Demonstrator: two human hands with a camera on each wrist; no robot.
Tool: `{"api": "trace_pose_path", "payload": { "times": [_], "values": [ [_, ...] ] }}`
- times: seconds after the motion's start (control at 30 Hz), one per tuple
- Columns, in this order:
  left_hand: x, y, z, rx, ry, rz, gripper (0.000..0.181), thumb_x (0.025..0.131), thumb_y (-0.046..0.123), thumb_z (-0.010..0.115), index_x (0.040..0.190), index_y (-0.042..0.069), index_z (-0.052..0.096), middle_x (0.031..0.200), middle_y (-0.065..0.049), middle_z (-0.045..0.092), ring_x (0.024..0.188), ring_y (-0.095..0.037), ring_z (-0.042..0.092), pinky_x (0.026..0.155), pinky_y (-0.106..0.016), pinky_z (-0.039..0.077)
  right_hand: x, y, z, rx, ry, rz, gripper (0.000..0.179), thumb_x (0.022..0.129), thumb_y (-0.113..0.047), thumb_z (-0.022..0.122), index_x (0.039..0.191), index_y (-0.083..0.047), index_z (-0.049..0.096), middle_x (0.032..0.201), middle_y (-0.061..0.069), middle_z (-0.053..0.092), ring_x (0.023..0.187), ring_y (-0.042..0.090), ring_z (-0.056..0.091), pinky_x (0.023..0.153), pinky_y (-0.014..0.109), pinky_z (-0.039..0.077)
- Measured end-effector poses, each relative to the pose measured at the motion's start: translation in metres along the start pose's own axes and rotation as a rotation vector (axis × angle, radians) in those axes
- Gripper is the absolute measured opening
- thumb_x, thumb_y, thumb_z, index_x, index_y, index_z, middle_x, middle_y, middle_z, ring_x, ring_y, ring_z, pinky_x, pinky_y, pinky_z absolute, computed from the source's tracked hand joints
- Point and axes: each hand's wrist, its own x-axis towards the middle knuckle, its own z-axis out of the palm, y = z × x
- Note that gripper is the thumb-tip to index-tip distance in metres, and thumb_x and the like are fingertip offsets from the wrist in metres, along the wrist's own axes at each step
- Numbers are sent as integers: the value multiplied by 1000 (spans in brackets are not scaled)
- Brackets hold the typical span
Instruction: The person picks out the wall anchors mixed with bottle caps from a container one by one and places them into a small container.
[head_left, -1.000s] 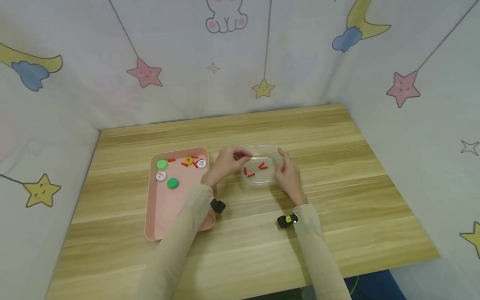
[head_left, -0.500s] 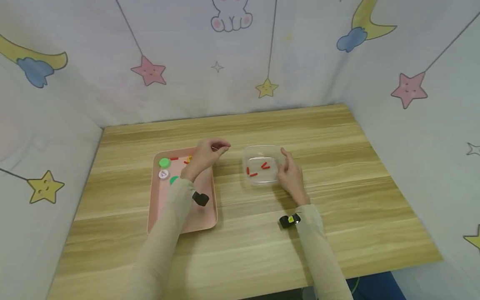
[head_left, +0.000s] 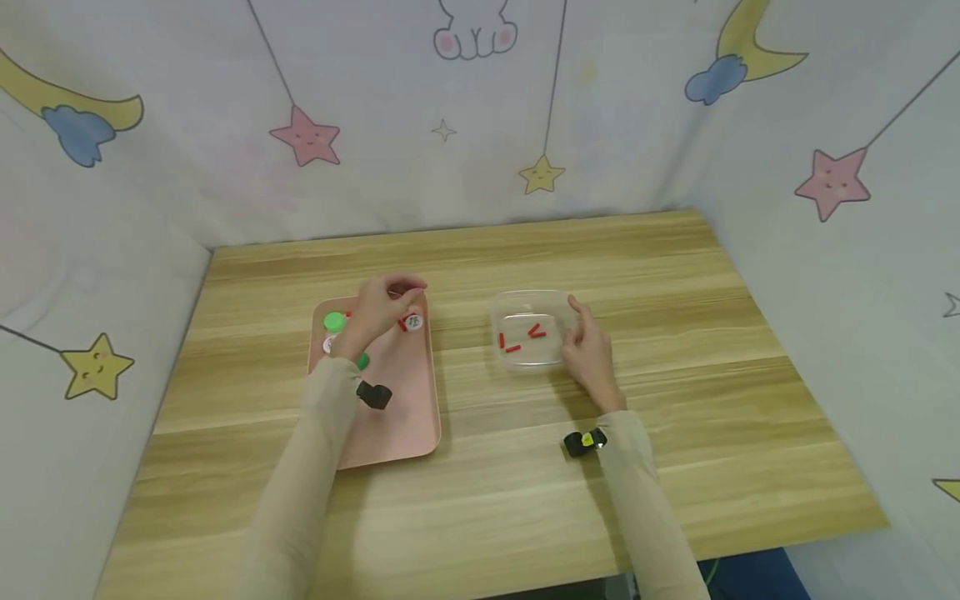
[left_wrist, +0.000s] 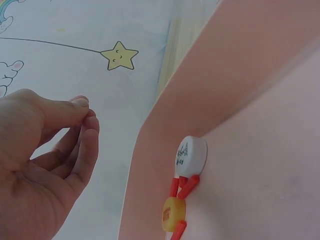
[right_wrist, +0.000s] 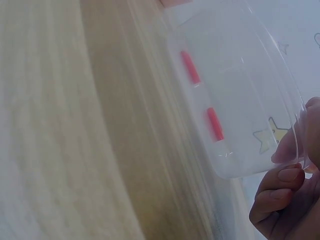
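Note:
My left hand (head_left: 377, 310) is over the far part of the pink tray (head_left: 405, 408), thumb and fingertips drawn together. In the left wrist view nothing shows between those fingertips. Beneath it, white (left_wrist: 191, 156) and yellow (left_wrist: 173, 214) round caps lie against short red sticks (left_wrist: 189, 187) by the tray's wall. A green cap (head_left: 334, 321) sits at the tray's far left corner. My right hand (head_left: 590, 354) grips the right rim of a clear plastic container (head_left: 528, 365) between thumb and fingers. Several red sticks (head_left: 513, 348) lie on the container's bottom.
The wood-grain table (head_left: 720, 375) carries both tray and container, the container standing to the tray's right. A wall hanging (head_left: 615, 142) printed with stars and moons rises behind the table.
My left hand has moved left from beside the container to above the tray. My right hand stays at the container's rim, and the sticks inside lie as before.

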Motion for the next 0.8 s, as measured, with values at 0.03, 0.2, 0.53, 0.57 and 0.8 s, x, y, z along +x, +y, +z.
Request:
{"api": "trace_pose_path", "payload": {
  "times": [0.03,0.2,0.53,0.57,0.8],
  "values": [
    [-1,-1,-1,-2,3,0,21,100,15,64,116,6,73,112,-14,73,100,-26,67,80,-27,54,0,0,0,0,-1,2,58,90,2,49,148,-9,51,66,1,43,59,18,41,59,33,37],
    [-8,-10,-8,-5,34,2,20,100,14,63,116,5,73,112,-15,72,101,-27,66,81,-20,52,0,0,-1,1,-7,2,57,91,3,48,147,-8,50,66,1,42,59,18,40,59,33,36],
    [-25,-30,-26,185,102,-129,22,99,34,66,117,24,74,115,-2,73,104,-22,66,95,-44,51,-1,-2,-2,8,-11,-1,58,91,4,49,148,-8,50,65,0,41,58,17,39,58,32,35],
    [-26,-31,-28,207,110,-138,21,99,34,67,116,23,74,115,-2,73,104,-23,66,95,-46,50,-1,-2,-2,10,-12,-1,58,91,4,49,148,-8,50,65,0,41,58,17,39,57,32,35],
    [-30,-47,-29,212,117,-140,17,98,17,67,111,8,75,110,-14,74,102,-31,66,94,-47,53,-1,-1,-2,8,-12,-4,58,91,4,49,148,-7,50,66,-1,40,59,16,39,58,32,36]
  ]
}}
